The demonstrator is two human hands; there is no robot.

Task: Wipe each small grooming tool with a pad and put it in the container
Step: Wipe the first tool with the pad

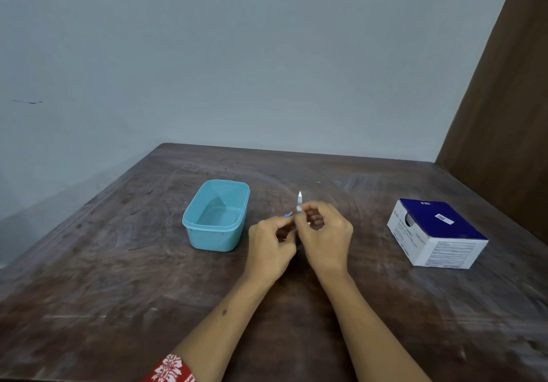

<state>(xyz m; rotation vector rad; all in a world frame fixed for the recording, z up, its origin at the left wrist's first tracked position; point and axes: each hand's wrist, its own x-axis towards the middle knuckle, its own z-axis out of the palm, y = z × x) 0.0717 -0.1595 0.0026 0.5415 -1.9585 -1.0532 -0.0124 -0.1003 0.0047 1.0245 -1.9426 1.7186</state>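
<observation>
Over the middle of the table my left hand [271, 245] grips the blue handle of a small grooming tool [299, 197]. Its thin metal blade points up past my fingers. My right hand [324, 233] pinches a small white pad [299, 209] around the lower part of the blade. The handle is mostly hidden between my hands. A light blue plastic container [216, 217] stands open to the left of my hands, and nothing shows inside it.
A blue and white box of pads [436, 233] lies on the right side of the dark wooden table [118, 278]. A grey wall runs behind the table, with a brown panel at the far right.
</observation>
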